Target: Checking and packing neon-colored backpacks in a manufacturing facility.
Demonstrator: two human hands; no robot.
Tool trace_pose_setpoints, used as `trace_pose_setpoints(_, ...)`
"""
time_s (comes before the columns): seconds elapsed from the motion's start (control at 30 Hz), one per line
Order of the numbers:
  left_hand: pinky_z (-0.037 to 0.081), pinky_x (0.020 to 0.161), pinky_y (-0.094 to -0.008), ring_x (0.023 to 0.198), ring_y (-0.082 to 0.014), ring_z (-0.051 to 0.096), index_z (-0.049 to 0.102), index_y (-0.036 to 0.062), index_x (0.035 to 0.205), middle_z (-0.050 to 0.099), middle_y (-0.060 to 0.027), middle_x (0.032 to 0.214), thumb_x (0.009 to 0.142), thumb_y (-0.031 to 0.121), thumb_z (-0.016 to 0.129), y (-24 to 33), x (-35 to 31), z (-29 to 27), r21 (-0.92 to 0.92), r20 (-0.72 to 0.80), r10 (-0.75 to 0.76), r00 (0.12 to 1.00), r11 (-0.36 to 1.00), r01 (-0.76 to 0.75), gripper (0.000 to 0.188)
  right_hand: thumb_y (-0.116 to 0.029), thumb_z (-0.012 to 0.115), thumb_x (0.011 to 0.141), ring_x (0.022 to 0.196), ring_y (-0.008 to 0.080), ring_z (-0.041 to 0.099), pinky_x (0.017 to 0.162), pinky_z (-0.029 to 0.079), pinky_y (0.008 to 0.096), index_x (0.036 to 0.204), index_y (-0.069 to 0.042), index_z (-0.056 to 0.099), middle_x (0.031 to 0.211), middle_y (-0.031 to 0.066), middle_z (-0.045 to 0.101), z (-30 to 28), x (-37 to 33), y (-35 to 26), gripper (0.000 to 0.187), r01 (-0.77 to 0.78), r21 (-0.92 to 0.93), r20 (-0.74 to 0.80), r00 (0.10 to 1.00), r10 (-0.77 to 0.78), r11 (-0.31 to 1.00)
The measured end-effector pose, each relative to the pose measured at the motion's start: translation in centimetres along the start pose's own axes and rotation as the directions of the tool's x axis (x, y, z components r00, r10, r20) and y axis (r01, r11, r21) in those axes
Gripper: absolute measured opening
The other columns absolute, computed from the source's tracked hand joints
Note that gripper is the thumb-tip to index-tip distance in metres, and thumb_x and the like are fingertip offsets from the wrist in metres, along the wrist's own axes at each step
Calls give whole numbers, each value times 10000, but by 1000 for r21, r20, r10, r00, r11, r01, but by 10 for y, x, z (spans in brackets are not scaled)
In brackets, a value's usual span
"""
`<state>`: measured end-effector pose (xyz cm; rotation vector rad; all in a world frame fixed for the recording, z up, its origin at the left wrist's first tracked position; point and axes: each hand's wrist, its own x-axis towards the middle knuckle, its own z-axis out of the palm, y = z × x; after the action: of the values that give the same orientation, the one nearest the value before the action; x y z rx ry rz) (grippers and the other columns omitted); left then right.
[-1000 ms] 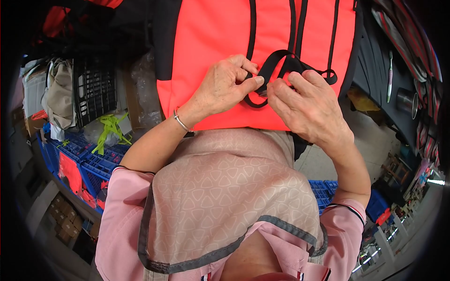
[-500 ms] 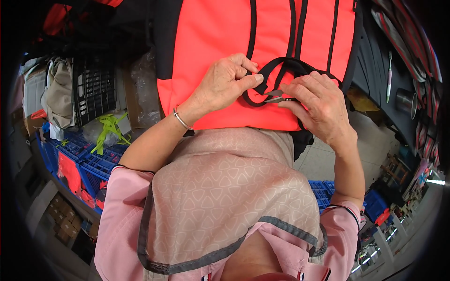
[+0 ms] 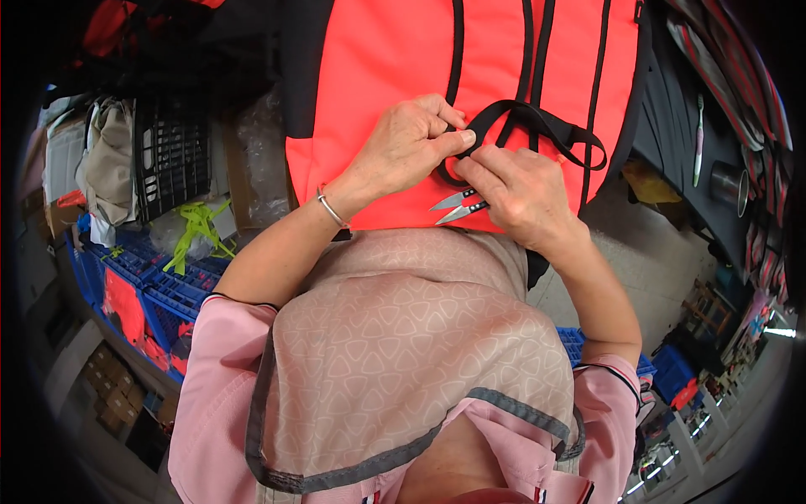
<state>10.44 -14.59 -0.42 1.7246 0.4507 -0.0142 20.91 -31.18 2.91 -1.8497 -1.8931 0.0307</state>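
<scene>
A bright coral-red fabric piece (image 3: 386, 59) with black trim lines, like a bag panel, lies in front of me. My left hand (image 3: 407, 151) is closed, pinching a black webbing strap (image 3: 541, 120) between thumb and forefinger. The strap loops up and over to the right, past my right hand (image 3: 522, 191). That hand is curled round a pair of thread snips (image 3: 457, 206), whose parted blades point left above the coral fabric. Its thumb and forefinger are up against the strap beside my left fingertips; whether they also grip it is partly hidden.
At the left, a black crate (image 3: 172, 160) stands near blue plastic crates (image 3: 168, 294) with lime-green ribbon (image 3: 197, 231). On a dark surface at the right lie a toothbrush (image 3: 698, 139) and a metal cup (image 3: 729, 186). A patterned apron (image 3: 411, 336) covers my lap.
My right hand has moved left and down, closer to my left hand. The snips have swung lower, away from the strap. My left hand stays nearly in place.
</scene>
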Motion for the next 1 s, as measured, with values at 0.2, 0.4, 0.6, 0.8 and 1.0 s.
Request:
trace_pose_setpoints(0.2, 473, 887, -322, 1054, -219, 618, 669, -62, 674, 637, -63, 959, 884, 141, 692, -12, 4, -4, -94, 16, 32, 999, 995, -30, 294, -124, 705, 740, 669, 268, 607, 550, 463, 387, 875, -41, 616, 797, 72, 543, -31, -8, 7, 181, -242, 79, 375, 906, 196, 967)
trace_pose_setpoints(0.4, 471, 911, -332, 1068, -229, 614, 730, -44, 770, 642, -61, 960, 888, 133, 688, -6, 5, -3, -101, 19, 0, 1000, 995, 2, 217, -174, 794, 711, 731, 258, 579, 630, 453, 381, 982, -57, 649, 808, 63, 579, -55, -18, -7, 329, -348, 29, 123, 932, 342, 937)
trace_pose_setpoints(0.6, 472, 891, -319, 1049, -210, 614, 711, -48, 718, 649, -65, 939, 886, 142, 686, -5, 4, -4, -63, 31, 13, 999, 998, -11, 255, -144, 731, 748, 723, 147, 536, 607, 396, 298, 904, -81, 649, 814, 6, 589, -38, -4, -4, 187, -59, -368, -16, 998, 57, 928)
trace_pose_setpoints(0.8, 478, 865, -311, 1032, -202, 618, 691, -47, 677, 651, -68, 933, 883, 141, 687, -5, 6, -3, -35, 15, -4, 1000, 999, 5, 279, -105, 685, 732, 736, 125, 536, 608, 384, 283, 811, -85, 632, 816, -7, 599, -37, 9, -3, 97, 76, -419, 42, 997, -64, 905)
trace_pose_setpoints(1.0, 495, 669, -316, 716, -148, 642, 674, -37, 706, 669, -87, 762, 847, 197, 715, -2, 6, -2, -1, -62, 119, 991, 993, -119, 277, -173, 710, 744, 721, 151, 512, 614, 379, 296, 876, -93, 632, 810, 1, 569, -43, 15, -5, 173, 142, -363, 208, 976, -69, 921)
